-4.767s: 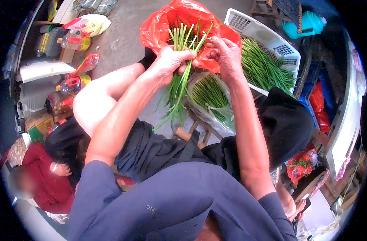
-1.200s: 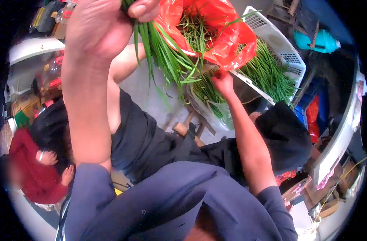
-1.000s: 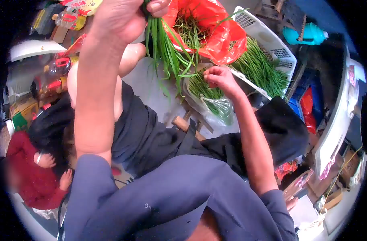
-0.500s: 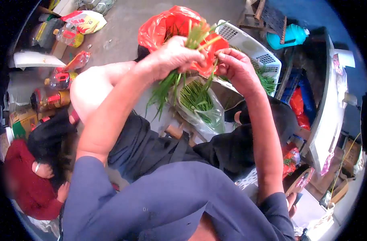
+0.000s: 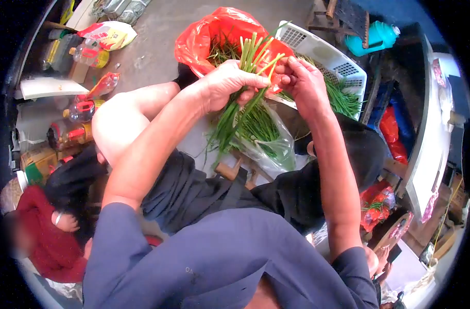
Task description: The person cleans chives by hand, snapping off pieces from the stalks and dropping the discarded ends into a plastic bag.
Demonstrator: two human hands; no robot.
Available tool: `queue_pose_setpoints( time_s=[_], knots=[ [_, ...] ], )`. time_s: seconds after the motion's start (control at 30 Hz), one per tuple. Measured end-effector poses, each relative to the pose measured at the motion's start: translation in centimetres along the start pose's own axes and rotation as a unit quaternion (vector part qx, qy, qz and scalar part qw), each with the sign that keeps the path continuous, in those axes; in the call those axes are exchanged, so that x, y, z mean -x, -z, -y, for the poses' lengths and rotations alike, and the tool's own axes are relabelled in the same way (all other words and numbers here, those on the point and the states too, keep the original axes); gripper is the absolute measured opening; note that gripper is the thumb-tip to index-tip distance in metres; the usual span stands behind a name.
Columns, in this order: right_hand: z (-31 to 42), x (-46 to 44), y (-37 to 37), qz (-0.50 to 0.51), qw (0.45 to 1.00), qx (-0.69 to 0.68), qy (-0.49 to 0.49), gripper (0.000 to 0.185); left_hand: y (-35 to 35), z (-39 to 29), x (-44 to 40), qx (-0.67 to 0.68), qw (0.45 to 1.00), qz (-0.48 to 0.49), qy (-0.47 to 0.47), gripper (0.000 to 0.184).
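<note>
My left hand (image 5: 227,85) is closed round a bunch of garlic chives (image 5: 227,121), their pale stalk ends up and green leaves hanging down. Close on its right is my right hand (image 5: 303,80), fingers curled together beside the stalk ends; what they pinch is too small to tell. Behind the hands stands an open red plastic bag (image 5: 193,44) with loose greens inside. Below them, a clear plastic bag (image 5: 281,149) holds more chives, partly covered by the hanging leaves. A white slatted basket (image 5: 317,44) at the back right contains further chives.
A teal jug (image 5: 371,42) and a wooden-framed chair (image 5: 343,20) stand at the back right. Bottles (image 5: 80,110) and a cardboard box (image 5: 39,157) line the left side. At lower left sits a person in a dark red top (image 5: 54,242).
My left hand and the bunch have shifted slightly right. A stalk that hung from my right fingertips no longer shows there; those fingers now curl by the stalk ends.
</note>
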State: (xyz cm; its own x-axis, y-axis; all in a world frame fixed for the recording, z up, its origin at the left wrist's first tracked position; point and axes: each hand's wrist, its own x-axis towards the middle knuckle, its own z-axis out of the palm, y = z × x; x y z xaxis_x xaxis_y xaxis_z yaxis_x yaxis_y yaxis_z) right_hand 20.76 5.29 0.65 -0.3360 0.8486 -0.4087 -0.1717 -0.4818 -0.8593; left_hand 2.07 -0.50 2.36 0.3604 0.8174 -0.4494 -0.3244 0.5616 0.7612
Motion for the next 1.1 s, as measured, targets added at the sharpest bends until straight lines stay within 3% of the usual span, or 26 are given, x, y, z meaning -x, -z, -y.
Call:
queue_pose_setpoints(
  time_s=[0.03,0.3,0.5,0.73,0.97,1.1],
  knots=[
    [-0.1,0.0,0.0,-0.031,0.999,0.014,-0.002,0.021,0.1,0.1,0.0,0.007,1.0,-0.02,-0.002,0.013],
    [-0.5,0.5,-1.4,0.009,1.0,0.01,0.002,0.028,0.8,0.3,-0.3,0.025,0.999,-0.039,-0.015,0.014],
    [-1.2,0.5,-2.0,0.062,0.984,0.133,0.103,0.024,0.9,0.5,-0.5,0.003,0.998,-0.05,-0.026,0.015],
    [-1.6,0.3,-2.1,0.015,0.957,0.244,0.158,0.027,0.8,0.6,-0.6,0.011,0.998,-0.052,-0.02,0.014],
    [-1.4,-0.2,-1.5,-0.034,0.959,0.236,0.153,0.027,1.3,0.7,-0.6,0.033,0.999,-0.03,0.001,0.012],
    [-1.4,-0.2,-1.9,-0.041,0.978,0.15,0.136,0.026,1.1,0.5,-0.5,0.037,0.998,-0.042,0.002,0.012]
  ],
)
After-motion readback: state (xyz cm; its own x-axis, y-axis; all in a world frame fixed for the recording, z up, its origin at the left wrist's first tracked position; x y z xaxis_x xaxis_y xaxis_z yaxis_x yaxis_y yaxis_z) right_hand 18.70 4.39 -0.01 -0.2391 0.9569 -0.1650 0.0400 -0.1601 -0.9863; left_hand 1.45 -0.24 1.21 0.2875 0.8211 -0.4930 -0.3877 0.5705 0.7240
